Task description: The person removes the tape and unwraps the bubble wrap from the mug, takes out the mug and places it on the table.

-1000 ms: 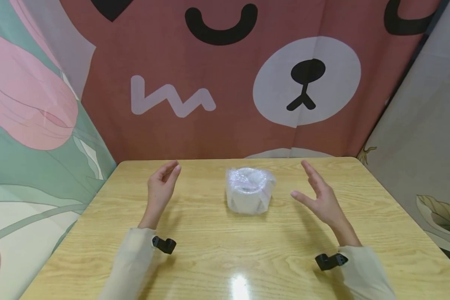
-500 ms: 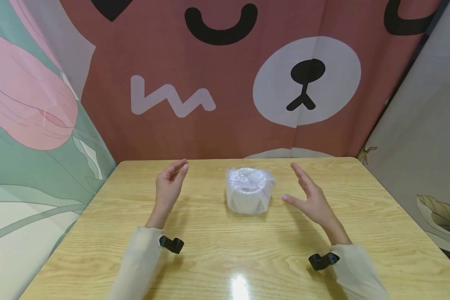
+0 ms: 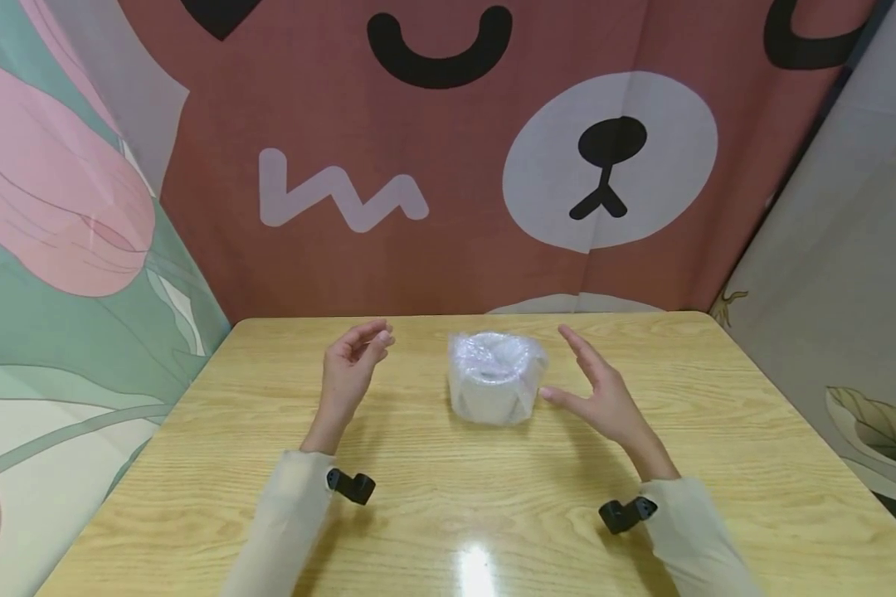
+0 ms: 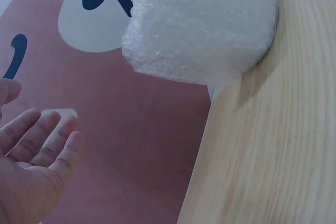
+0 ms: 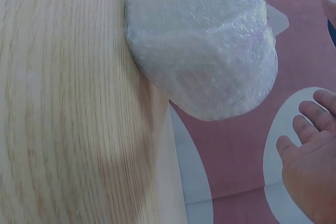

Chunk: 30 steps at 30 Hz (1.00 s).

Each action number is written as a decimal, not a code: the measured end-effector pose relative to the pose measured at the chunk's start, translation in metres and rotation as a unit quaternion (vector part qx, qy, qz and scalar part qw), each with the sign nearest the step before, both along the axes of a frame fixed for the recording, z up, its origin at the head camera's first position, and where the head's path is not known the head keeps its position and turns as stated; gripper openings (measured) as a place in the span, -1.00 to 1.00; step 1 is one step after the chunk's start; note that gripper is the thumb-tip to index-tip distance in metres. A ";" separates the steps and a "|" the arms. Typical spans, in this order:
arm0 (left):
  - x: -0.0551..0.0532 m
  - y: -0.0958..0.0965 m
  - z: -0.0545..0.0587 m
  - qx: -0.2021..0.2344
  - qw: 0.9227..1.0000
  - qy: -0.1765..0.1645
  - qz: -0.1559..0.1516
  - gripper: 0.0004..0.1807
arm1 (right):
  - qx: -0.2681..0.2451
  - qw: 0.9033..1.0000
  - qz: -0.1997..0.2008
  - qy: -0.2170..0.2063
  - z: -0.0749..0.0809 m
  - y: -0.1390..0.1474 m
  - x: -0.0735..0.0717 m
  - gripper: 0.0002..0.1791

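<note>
A round, whitish object wrapped in clear bubble wrap, a bubble-wrapped bundle (image 3: 496, 398), stands on the wooden table (image 3: 448, 489); its top dips in the middle. To its left, my left hand (image 3: 349, 369) hangs over the table with fingers loosely bent, apart from the bundle. On the other side my right hand (image 3: 605, 398) has its fingers and thumb spread, the thumb tip right at the bundle's edge in the head view. Both wrist views show the bundle (image 4: 202, 27) close up, with the left palm (image 4: 26, 187) and right palm (image 5: 315, 166) holding nothing.
Behind the table's far edge hangs a reddish curtain (image 3: 448, 274) with a bear face. A flowered curtain (image 3: 60, 332) borders the left, a greyish one (image 3: 844, 274) the right. Small black cameras (image 3: 353, 486) sit at both wrists.
Both hands have moved inward toward the bubble-wrapped bundle, the left hand rightward and the right hand leftward. The bundle stays in place.
</note>
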<state>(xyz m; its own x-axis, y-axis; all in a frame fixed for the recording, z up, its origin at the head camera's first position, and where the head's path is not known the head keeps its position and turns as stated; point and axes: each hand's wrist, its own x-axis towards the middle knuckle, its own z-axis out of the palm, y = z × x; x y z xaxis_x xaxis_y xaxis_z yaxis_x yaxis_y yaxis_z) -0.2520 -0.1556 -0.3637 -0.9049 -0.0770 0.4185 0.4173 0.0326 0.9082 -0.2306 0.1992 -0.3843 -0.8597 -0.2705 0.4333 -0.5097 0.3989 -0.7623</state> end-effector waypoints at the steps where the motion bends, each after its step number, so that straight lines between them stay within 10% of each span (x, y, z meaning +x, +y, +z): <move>1: 0.000 0.000 0.000 -0.005 1.000 0.001 0.000 -0.70 | -0.002 1.000 0.004 0.000 0.003 -0.002 0.002 -0.01; 8: -0.003 0.004 -0.004 -0.024 1.000 0.011 0.003 -0.72 | -0.003 1.000 0.014 -0.009 0.023 -0.018 0.015 -0.04; 30: -0.007 0.021 -0.016 -0.093 0.995 -0.040 0.002 -0.74 | 0.029 0.999 -0.018 -0.017 -0.016 -0.022 -0.014 0.06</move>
<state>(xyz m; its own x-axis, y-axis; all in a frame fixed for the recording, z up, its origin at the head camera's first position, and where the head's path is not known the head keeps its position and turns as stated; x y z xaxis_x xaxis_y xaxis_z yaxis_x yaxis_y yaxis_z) -0.2594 -0.1351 -0.3797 -0.9358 -0.0080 0.3524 0.3434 0.2046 0.9166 -0.2446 0.1769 -0.4003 -0.8833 -0.2638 0.3877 -0.4684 0.4602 -0.7542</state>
